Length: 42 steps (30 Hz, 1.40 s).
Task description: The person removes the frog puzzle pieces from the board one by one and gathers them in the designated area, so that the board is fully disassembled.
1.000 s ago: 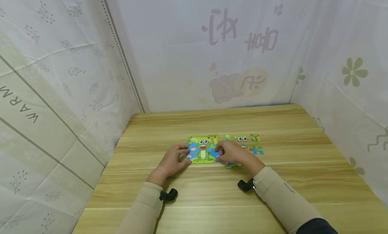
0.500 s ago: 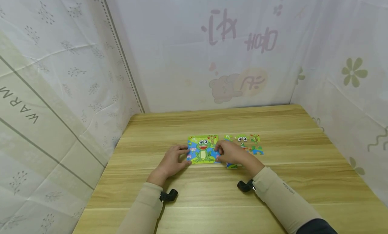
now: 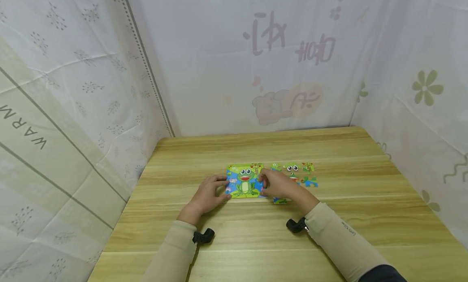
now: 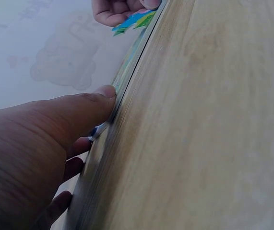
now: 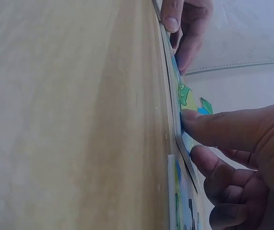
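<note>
A colourful frog jigsaw puzzle (image 3: 244,184) lies flat on the wooden table. My left hand (image 3: 208,194) rests at its left side, thumb at the near left corner and fingers along the left edge; the left wrist view shows the thumb (image 4: 105,96) on the rim. Over the right part of the puzzle, my right hand (image 3: 278,182) pinches a small blue and green puzzle piece (image 4: 136,20) between thumb and fingers. From the right wrist, that piece (image 5: 190,98) stands tilted up from the board. Most of it is hidden by the hand in the head view.
More frog puzzle pieces lie just right of the board, among them an eye piece (image 3: 292,168), a tree piece (image 3: 308,167) and a blue piece (image 3: 310,181). My right hand partly covers this group. Patterned white curtains (image 3: 219,70) enclose the table (image 3: 234,249).
</note>
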Each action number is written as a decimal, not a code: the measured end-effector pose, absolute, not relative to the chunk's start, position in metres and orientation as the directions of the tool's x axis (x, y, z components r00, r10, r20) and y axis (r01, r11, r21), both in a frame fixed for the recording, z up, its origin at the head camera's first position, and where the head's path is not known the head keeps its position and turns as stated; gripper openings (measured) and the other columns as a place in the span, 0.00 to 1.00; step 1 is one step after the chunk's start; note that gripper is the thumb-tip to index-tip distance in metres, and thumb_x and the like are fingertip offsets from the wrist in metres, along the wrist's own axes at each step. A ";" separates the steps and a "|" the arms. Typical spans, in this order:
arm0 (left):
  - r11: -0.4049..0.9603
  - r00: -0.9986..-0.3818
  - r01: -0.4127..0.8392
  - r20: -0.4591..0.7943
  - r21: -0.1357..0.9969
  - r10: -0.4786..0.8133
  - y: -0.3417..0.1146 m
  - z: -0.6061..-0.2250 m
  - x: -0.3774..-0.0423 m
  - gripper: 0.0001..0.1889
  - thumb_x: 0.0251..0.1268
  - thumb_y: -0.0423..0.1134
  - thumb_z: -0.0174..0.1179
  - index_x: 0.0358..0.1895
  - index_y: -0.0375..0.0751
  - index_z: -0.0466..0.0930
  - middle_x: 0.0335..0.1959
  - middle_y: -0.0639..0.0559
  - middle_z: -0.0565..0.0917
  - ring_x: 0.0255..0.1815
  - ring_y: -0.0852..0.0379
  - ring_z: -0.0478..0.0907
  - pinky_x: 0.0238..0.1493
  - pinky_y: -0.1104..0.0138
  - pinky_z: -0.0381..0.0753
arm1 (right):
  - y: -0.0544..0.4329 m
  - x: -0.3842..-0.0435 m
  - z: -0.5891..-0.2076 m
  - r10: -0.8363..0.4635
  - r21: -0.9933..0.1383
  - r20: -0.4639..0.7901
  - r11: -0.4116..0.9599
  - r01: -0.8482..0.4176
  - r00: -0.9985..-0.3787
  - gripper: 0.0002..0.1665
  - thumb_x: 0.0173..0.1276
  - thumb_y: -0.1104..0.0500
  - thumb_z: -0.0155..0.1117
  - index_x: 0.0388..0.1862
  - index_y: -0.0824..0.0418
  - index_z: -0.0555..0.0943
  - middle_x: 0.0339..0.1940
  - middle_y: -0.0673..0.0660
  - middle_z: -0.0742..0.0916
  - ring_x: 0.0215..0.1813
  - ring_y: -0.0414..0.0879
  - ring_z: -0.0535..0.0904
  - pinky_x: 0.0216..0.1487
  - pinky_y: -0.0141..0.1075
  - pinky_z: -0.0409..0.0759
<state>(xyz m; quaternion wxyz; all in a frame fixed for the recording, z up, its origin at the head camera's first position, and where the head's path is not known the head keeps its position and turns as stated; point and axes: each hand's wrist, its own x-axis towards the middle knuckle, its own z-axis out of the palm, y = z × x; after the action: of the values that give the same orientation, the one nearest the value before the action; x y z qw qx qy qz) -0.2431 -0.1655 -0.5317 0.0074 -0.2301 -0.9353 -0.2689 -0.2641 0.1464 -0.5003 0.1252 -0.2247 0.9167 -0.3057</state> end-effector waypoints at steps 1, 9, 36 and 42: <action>0.748 -0.894 0.435 0.140 0.501 0.426 -0.165 -0.532 -0.243 0.30 0.69 0.50 0.72 0.70 0.44 0.81 0.73 0.52 0.74 0.76 0.44 0.66 0.76 0.45 0.64 | 0.147 -0.264 -0.501 -0.490 -0.620 -0.089 0.709 -0.337 -0.867 0.20 0.65 0.58 0.80 0.48 0.52 0.77 0.34 0.47 0.82 0.31 0.44 0.79 0.37 0.39 0.79; 0.737 -0.897 0.431 0.157 0.521 0.413 -0.165 -0.532 -0.243 0.29 0.68 0.49 0.74 0.69 0.43 0.82 0.72 0.51 0.75 0.76 0.43 0.67 0.76 0.42 0.63 | 0.149 -0.262 -0.498 -0.491 -0.642 -0.057 0.684 -0.345 -0.869 0.11 0.72 0.60 0.73 0.47 0.53 0.79 0.35 0.48 0.82 0.33 0.44 0.78 0.37 0.40 0.79; 0.723 -0.894 0.437 0.168 0.536 0.416 -0.165 -0.532 -0.241 0.29 0.67 0.47 0.74 0.68 0.41 0.82 0.73 0.49 0.75 0.76 0.41 0.66 0.76 0.43 0.63 | 0.163 -0.270 -0.499 -0.499 -0.730 -0.031 0.603 -0.321 -0.866 0.05 0.75 0.60 0.69 0.47 0.56 0.83 0.39 0.48 0.84 0.41 0.45 0.80 0.43 0.42 0.81; 0.724 -0.897 0.430 0.160 0.539 0.413 -0.165 -0.532 -0.241 0.29 0.67 0.47 0.74 0.68 0.42 0.82 0.73 0.50 0.75 0.76 0.42 0.66 0.76 0.44 0.63 | 0.178 -0.269 -0.497 -0.478 -0.730 -0.038 0.613 -0.303 -0.878 0.03 0.76 0.59 0.69 0.45 0.53 0.83 0.40 0.48 0.84 0.41 0.45 0.80 0.44 0.42 0.81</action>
<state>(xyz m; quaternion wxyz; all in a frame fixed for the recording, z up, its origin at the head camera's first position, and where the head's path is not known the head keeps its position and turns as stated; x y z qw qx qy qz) -0.2414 -0.1652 -0.5321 0.0145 -0.2270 -0.9284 -0.2940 -0.2690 0.1775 -0.4965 0.1150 -0.2191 0.8907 -0.3814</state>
